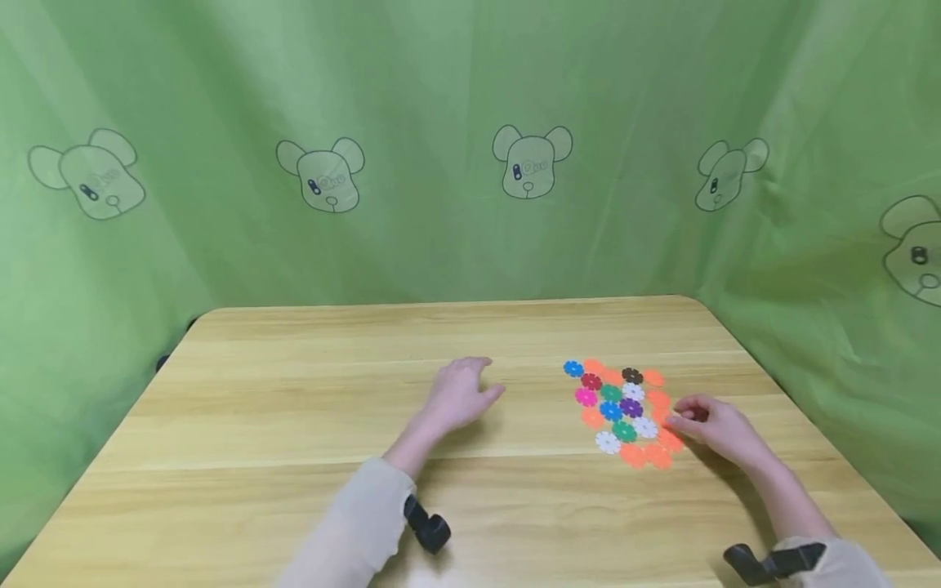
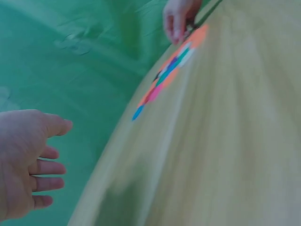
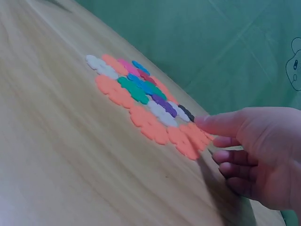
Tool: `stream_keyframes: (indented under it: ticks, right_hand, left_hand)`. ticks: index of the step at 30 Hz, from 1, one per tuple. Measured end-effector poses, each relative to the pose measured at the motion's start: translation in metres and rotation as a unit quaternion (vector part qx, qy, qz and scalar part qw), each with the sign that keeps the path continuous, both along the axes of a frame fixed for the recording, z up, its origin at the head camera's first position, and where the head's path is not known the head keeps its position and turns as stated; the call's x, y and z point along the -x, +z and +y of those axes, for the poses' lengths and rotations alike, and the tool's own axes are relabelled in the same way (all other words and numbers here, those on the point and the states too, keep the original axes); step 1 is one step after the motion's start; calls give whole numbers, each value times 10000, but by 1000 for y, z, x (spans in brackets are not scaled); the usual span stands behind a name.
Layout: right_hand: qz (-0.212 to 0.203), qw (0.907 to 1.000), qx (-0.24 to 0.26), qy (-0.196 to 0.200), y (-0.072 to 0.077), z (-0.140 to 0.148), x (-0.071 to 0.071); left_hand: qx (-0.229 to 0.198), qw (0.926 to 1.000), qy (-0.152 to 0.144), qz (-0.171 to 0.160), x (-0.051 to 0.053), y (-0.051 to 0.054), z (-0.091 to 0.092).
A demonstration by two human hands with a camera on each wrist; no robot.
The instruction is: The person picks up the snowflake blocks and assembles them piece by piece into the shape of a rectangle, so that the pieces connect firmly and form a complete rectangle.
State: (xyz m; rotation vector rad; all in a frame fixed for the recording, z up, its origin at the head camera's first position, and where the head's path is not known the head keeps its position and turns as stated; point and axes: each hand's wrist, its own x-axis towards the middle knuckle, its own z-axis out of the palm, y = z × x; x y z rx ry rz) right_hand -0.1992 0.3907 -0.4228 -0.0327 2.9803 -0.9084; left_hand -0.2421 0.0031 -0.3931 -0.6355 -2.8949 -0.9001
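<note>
Flat flower-shaped plastic discs (image 1: 623,431) lie together on the table in orange, white, green, blue, purple, pink, red and black. My right hand (image 1: 724,429) is at the right side of this cluster, above its orange discs (image 3: 147,125). In the right wrist view its thumb is extended by the outer orange discs, with the other fingers loosely bent below; no disc shows lifted between them. Well to the left of the cluster, my left hand (image 1: 459,394) hovers over the tabletop, thumb and fingers apart and holding nothing. The left wrist view shows that hand (image 2: 28,165) with spread fingers.
The wooden table (image 1: 257,408) reaches back to a green curtain (image 1: 426,229) printed with bear-like heads, which also hangs along both sides. Each wrist wears a black strap with a camera mount (image 1: 430,531).
</note>
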Motion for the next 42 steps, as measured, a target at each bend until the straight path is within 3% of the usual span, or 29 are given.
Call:
stream_keyframes:
  ticks: [8, 13, 23, 27, 32, 37, 42]
  right_hand:
    - [0, 9999, -170, -3, -2, -5, 2]
    - [61, 9999, -143, 17, -4, -6, 4]
    - [-123, 9999, -12, -80, -1, -7, 5]
    - [-231, 9996, 108, -75, -2, -8, 5]
    - [-262, 9994, 193, -65, -2, -7, 7]
    - [-327, 9993, 167, -95, -4, -5, 7]
    - [-277, 9995, 43, -112, -5, -6, 8]
  left_hand:
    - [-498, 9934, -638, -817, -8, -16, 57]
    - [-481, 9881, -902, -1150, -16, -21, 83]
    - [-484, 9824, -940, -1538, -25, -18, 121]
    - [-227, 9840, -964, -1483, -26, -20, 135]
    - [314, 9870, -1066, -1165, -28, -21, 145]
    - [200, 9880, -846, -1274, -32, -22, 151]
    - [764, 9888, -785, -1010, -32, -22, 152]
